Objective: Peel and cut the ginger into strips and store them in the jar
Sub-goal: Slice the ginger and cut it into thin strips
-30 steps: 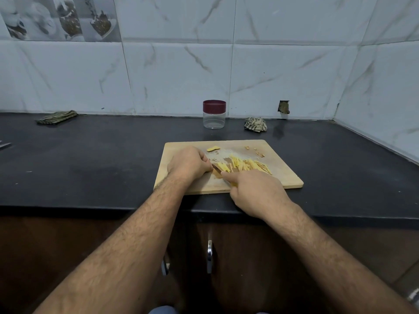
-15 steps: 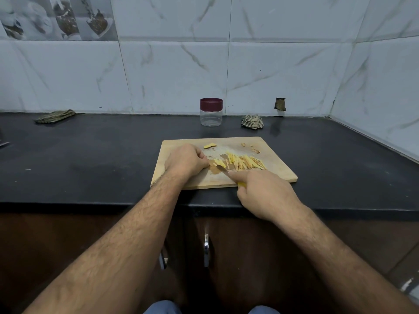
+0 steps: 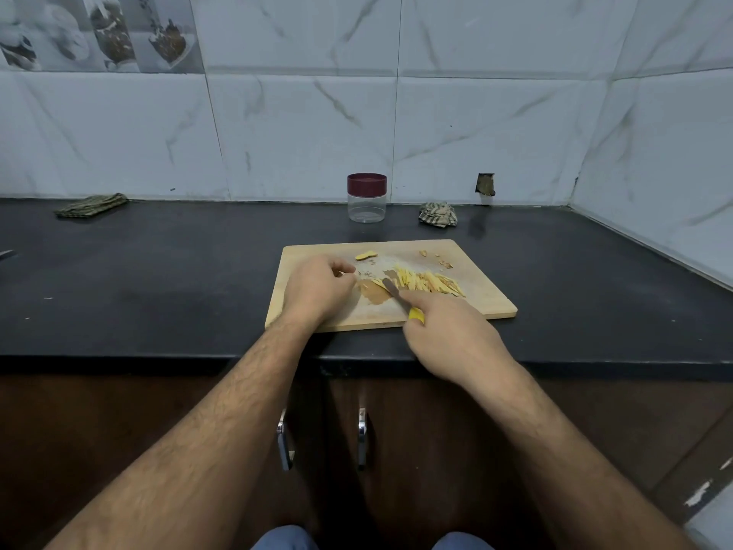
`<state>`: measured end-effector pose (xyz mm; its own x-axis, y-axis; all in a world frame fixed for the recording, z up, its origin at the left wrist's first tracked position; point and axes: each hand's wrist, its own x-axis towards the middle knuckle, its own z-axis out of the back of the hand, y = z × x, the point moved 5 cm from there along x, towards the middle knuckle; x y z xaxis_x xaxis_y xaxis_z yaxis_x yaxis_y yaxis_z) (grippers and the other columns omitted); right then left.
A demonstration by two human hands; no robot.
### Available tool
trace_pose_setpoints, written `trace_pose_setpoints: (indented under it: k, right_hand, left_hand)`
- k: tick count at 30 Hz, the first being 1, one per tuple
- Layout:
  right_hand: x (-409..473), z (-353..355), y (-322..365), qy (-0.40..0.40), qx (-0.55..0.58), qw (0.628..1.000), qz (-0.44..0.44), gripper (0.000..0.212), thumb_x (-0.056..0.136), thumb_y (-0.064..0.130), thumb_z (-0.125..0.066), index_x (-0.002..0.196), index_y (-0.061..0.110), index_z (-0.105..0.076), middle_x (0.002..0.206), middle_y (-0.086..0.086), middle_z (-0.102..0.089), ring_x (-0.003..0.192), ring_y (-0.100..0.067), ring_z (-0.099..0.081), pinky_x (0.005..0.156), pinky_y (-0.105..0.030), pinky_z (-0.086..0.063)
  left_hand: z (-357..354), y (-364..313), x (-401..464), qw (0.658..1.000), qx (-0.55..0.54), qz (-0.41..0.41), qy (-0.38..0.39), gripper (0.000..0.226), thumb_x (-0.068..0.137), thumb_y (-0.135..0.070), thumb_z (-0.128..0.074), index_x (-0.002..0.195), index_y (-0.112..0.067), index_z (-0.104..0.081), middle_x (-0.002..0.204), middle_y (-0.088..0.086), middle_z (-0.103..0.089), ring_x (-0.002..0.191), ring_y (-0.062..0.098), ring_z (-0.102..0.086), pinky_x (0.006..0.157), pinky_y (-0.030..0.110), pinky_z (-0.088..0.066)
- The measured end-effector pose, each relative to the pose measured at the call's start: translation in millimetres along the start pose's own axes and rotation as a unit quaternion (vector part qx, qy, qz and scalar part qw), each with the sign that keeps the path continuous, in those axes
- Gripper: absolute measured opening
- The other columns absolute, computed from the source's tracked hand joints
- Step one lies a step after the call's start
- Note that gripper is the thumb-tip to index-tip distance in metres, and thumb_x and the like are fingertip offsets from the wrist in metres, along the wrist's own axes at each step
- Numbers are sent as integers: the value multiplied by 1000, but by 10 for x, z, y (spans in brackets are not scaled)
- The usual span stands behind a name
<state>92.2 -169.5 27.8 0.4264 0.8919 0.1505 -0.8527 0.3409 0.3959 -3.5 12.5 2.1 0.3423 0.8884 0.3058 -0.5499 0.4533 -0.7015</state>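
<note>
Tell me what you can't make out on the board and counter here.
- Head view: the left hand is curled; whether its fingers hold ginger is hidden.
- Knife: the right hand covers most of its yellow handle.
- Jar: too small to tell if anything is inside.
- Metal object: cut off by the left edge.

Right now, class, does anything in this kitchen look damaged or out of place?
Yes: a broken hole in the wall tile, just above the counter, right of the jar. A crumpled cloth lies below it.
</note>
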Motion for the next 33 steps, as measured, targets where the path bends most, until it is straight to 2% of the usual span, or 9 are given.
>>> trace_pose_setpoints:
  k: [3,7,18,25,28,31,33]
  right_hand:
    - [64,-97,155,8,-21,1000,20,51,96,21,-40,145,34,-44,139,4,-56,124,-23,-52,96,-39,-48]
    - [172,-208,267,13,-54,998,30,53,96,20,-40,145,38,-44,129,-1,-60,113,-25,-56,83,-36,-46]
    - [179,-45,-83,2,-89,995,-54,52,96,18,-38,145,38,-45,130,-1,-61,115,-25,-57,75,-33,-41]
    - [175,2,-103,-13,-62,996,-60,56,95,18,-37,147,38,-41,138,0,-57,122,-26,-53,86,-36,-44]
    - [154,-4,-112,-21,-58,996,-58,58,95,19,-37,149,40,-36,137,0,-57,121,-26,-54,84,-36,-45]
    - [166,29,-86,-46,-43,997,-46,54,95,19,-38,146,36,-41,130,-2,-61,116,-28,-55,85,-38,-46]
    - [209,38,-67,-56,-30,997,-41,49,94,17,-37,140,30,-46,121,-3,-63,108,-28,-57,79,-38,-46]
  left_hand:
    - [43,20,-8,999,-42,15,-28,21,90,-22,-59,105,-25,-74,103,-9,-71,97,13,-63,85,27,-48]
    - [77,27,-37,997,-54,20,-51,21,90,-21,-58,103,-24,-74,101,-10,-71,94,11,-61,78,24,-43]
    - [32,10,-53,998,-38,0,-45,17,91,-27,-58,87,-25,-74,89,-13,-70,87,10,-61,73,24,-42]
    - [35,-4,-49,999,-15,-9,-43,16,92,-27,-58,84,-24,-72,82,-14,-64,83,10,-58,70,24,-40]
    - [25,0,-44,999,-18,-6,-35,17,91,-27,-57,79,-27,-68,79,-14,-64,81,10,-58,69,24,-39]
    - [20,21,-23,999,-11,4,-31,18,91,-29,-58,77,-27,-68,78,-13,-65,82,12,-59,68,25,-39]
    - [8,21,14,1000,-1,17,-25,15,91,-30,-58,82,-27,-70,85,-11,-68,87,14,-61,69,27,-43]
